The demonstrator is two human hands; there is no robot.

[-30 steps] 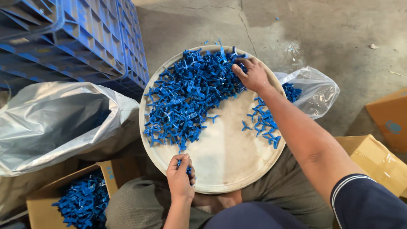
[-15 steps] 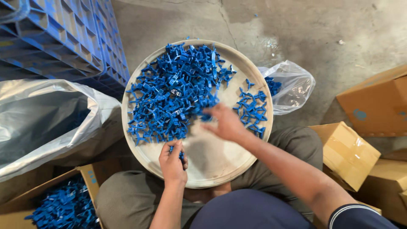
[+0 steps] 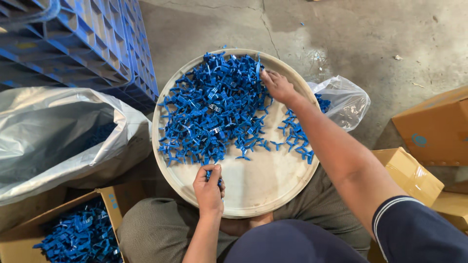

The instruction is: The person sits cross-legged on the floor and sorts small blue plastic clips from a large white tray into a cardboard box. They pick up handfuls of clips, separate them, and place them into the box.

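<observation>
A cracked concrete floor [image 3: 370, 44] lies under blue plastic pallets [image 3: 73, 48] and a grey plastic sack [image 3: 58, 136]. A round cream tray [image 3: 263, 192] on the person's lap carries a heap of blue plastic clips [image 3: 209, 112]. The right hand [image 3: 277, 86], fingers spread, rests on the heap's far edge; the left hand [image 3: 208, 187] pinches a few clips at the near edge. This looks like sorting; drawing more clips near would need a light raking pull.
</observation>
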